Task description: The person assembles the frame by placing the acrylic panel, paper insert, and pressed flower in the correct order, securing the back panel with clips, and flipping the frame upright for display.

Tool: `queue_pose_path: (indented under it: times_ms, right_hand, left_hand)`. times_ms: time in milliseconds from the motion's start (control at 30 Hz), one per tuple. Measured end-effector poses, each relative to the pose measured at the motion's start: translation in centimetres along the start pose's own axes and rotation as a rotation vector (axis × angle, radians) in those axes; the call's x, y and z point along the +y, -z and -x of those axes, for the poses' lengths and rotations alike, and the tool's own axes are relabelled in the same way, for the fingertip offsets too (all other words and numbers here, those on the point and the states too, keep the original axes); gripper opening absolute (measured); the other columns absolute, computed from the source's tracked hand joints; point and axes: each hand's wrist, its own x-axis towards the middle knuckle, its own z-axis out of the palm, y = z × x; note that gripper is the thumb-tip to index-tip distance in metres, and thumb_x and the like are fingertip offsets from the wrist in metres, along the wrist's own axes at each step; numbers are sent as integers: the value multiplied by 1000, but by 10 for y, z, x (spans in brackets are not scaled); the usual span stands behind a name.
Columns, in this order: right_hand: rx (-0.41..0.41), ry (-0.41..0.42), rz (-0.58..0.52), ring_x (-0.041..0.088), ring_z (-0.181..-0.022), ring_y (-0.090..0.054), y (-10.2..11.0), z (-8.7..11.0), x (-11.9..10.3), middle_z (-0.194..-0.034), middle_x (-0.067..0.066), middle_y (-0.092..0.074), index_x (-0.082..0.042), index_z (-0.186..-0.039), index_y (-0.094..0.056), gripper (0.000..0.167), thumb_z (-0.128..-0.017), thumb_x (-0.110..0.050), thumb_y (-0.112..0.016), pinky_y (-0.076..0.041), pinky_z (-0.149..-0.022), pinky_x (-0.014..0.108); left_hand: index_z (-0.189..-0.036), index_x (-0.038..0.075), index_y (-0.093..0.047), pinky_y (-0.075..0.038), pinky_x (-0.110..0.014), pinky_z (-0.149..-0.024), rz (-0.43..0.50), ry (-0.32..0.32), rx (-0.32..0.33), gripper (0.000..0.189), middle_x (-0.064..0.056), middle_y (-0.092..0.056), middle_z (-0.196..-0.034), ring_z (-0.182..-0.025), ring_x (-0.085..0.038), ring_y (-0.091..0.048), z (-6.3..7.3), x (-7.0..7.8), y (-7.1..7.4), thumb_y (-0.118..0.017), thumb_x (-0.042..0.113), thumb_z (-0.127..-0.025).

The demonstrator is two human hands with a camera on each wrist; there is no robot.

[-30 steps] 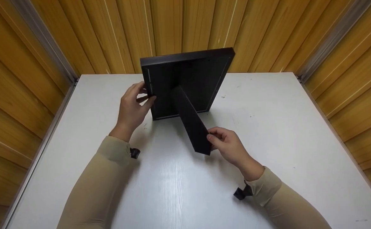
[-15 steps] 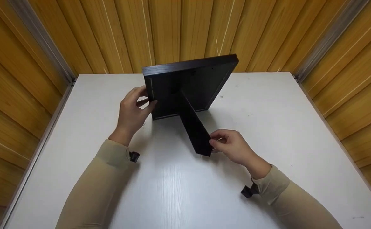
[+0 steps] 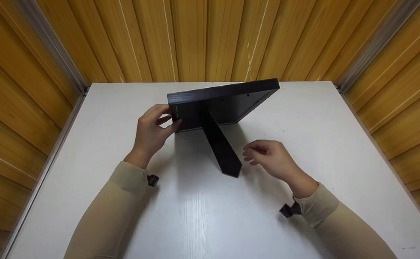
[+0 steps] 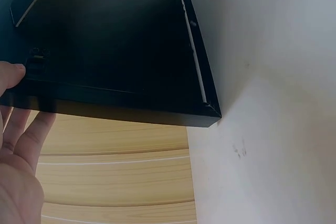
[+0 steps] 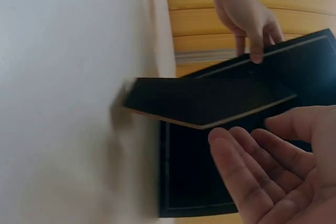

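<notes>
A black picture frame [image 3: 231,107] stands tilted back with its rear side facing me. Its easel leg [image 3: 220,147] is swung out, the pointed end low over the tabletop. My left hand [image 3: 151,128] grips the frame's left side, thumb on the back and fingers around the far face, which is hidden. In the left wrist view, the thumb [image 4: 11,74] lies by a small metal fitting [image 4: 35,61] on the back panel. Just right of the leg's tip hovers my right hand [image 3: 274,158], fingers loosely bent. The right wrist view shows the leg [image 5: 210,98] apart from those fingers [image 5: 236,166].
The frame is on a white table [image 3: 303,118] bounded by yellow wood-look panels [image 3: 224,39] at the back and both sides. Grey metal posts [image 3: 57,46] mark the corners. A small black camera [image 3: 286,210] hangs at the right cuff.
The frame has tipped back toward me, its top edge dropping lower in view. My right hand has let go of the leg and moved slightly right. My left hand keeps its hold, a little lower.
</notes>
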Motion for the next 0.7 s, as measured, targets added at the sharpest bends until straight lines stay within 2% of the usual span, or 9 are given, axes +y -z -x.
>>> queue_pose_path:
  times_ms: [133,267,333,400,467,567,700]
  right_hand:
    - [189,53,-130,19,-93,-84,17,-3,-24,-106,19,-83,8,-116,-79,21,-113,-6,-64,-72,-81,33]
    - [400,187,-299,16,-94,-80,34,-7,-50,-104,11,-78,3,-117,-75,15,-113,-2,-61,-70,-80,31]
    - [461,253,-362,17,-99,-76,44,-10,-64,-108,8,-74,1,-121,-72,14,-113,-3,-61,-69,-84,29]
    - [484,284,-419,20,-105,-73,52,-13,-77,-112,7,-70,-2,-124,-70,14,-113,-4,-63,-67,-90,28]
    - [479,275,-442,21,-109,-71,58,-16,-89,-116,7,-68,-3,-126,-69,15,-113,-5,-65,-66,-96,28]
    - [445,224,-456,21,-112,-70,62,-21,-100,-120,8,-67,-5,-126,-69,15,-112,-6,-69,-65,-102,29]
    - [416,150,-466,17,-111,-71,64,-26,-103,-120,4,-68,-6,-123,-69,12,-111,-6,-70,-65,-102,29]
  left_hand:
    - [-131,9,-81,-65,-27,-107,1,-25,-16,43,-8,-81,-123,-120,-21,-78,1,0,0,-90,-6,-92]
    - [-131,9,-81,-64,-26,-108,2,-32,-27,42,-9,-80,-124,-122,-21,-77,2,-1,1,-89,-7,-93]
    - [-131,10,-82,-64,-27,-108,15,-18,-42,42,-8,-79,-126,-124,-20,-76,3,-1,2,-89,-7,-93]
    - [-130,11,-82,-64,-27,-108,43,10,-55,42,-6,-78,-127,-125,-17,-75,3,-1,4,-89,-6,-93]
    - [-130,12,-82,-65,-28,-107,82,36,-62,42,-4,-77,-129,-125,-15,-74,3,1,6,-90,-5,-92]
    - [-127,11,-83,-66,-30,-105,141,57,-59,39,-3,-76,-127,-122,-16,-74,3,3,8,-90,-5,-92]
    - [-122,7,-82,-67,-32,-105,174,61,-70,33,-5,-76,-124,-120,-19,-74,6,9,11,-88,-4,-92]
